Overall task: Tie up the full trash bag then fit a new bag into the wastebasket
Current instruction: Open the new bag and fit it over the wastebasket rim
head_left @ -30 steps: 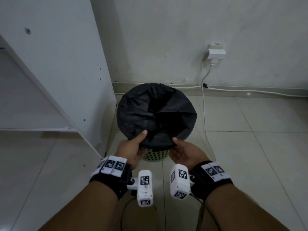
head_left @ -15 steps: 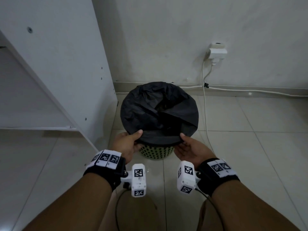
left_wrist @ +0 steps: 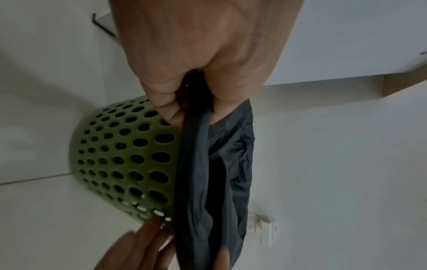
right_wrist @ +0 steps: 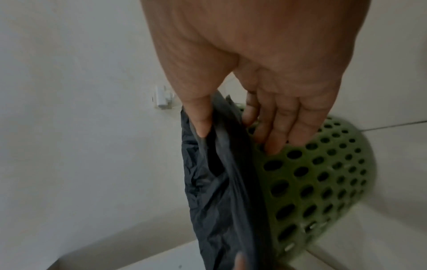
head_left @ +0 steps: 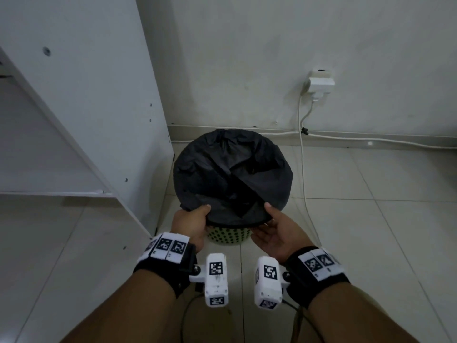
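A black trash bag (head_left: 232, 174) lines a green perforated wastebasket (head_left: 227, 237) on the floor by the wall, its mouth folded over the rim. My left hand (head_left: 195, 219) pinches the near-left edge of the bag, thumb on top. In the left wrist view the left hand (left_wrist: 196, 102) has its fingers curled on the bag's (left_wrist: 221, 164) gathered edge beside the basket (left_wrist: 124, 155). My right hand (head_left: 272, 226) holds the near-right edge. There the right hand (right_wrist: 233, 131) has its thumb on the bag (right_wrist: 219, 182) and its fingers under the rim against the basket (right_wrist: 312, 179).
A white cabinet panel (head_left: 99, 107) stands close to the basket's left. On the wall sits a white socket with a plug (head_left: 321, 82), and its cable (head_left: 304, 181) runs down past the basket's right side. Pale floor tiles (head_left: 371, 231) spread to the right.
Both hands have slid a little apart along the near rim, still holding the bag's edge. The bag's top folds have shifted and the near edge looks more taut.
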`<move>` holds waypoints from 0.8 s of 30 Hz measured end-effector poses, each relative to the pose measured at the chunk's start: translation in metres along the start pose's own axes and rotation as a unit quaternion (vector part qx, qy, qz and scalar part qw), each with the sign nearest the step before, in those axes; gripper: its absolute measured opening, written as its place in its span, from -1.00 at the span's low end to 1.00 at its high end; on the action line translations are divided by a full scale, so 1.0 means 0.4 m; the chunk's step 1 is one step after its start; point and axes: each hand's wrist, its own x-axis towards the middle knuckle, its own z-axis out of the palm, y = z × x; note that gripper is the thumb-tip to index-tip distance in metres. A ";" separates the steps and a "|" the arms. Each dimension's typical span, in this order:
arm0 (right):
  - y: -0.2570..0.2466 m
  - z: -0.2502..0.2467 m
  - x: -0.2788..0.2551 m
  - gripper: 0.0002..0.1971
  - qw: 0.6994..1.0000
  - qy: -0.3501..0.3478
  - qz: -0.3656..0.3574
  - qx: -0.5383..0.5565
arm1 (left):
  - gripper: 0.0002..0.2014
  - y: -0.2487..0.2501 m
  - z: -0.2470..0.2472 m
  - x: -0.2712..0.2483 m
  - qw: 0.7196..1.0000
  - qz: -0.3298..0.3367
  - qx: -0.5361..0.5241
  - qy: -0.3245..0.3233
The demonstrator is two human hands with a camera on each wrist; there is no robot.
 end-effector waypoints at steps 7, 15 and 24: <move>-0.029 -0.016 0.015 -0.89 0.999 0.000 -0.023 0.045 | -0.87 0.033 -0.014 -0.010 0.999 -0.009 -0.017 -0.037; 0.034 0.008 0.011 -0.95 0.998 -0.001 -0.056 0.039 | -0.93 -0.041 0.033 -0.057 0.999 -0.022 -0.030 0.013; -0.004 -0.045 0.019 -0.67 0.997 0.008 -0.056 0.049 | -0.94 0.025 -0.028 -0.001 1.000 0.005 0.010 -0.015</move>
